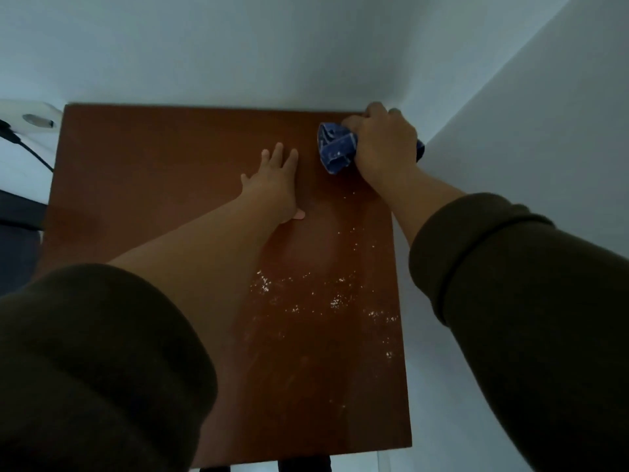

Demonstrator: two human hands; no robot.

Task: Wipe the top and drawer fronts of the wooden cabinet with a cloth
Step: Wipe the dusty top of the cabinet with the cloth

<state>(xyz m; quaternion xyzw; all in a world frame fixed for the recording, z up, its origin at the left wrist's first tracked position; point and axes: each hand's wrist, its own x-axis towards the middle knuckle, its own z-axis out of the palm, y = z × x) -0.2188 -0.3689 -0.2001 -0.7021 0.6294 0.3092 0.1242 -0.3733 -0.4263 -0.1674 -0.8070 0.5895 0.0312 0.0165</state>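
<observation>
The reddish-brown wooden cabinet top [143, 172] fills the middle of the view, seen from above. My right hand [383, 144] is shut on a crumpled blue cloth [335, 148] and presses it onto the far right corner of the top, near the wall. My left hand [275, 180] lies flat on the wood to the left of the cloth, fingers spread, holding nothing. White dust specks [316, 294] are scattered over the near right part of the top. The drawer fronts are out of sight below the top.
White walls [510, 131] meet in a corner right behind the cabinet's far right edge. A white object [30, 120] with a black cable [30, 151] sits past the far left corner. Something dark [17, 233] stands lower on the left.
</observation>
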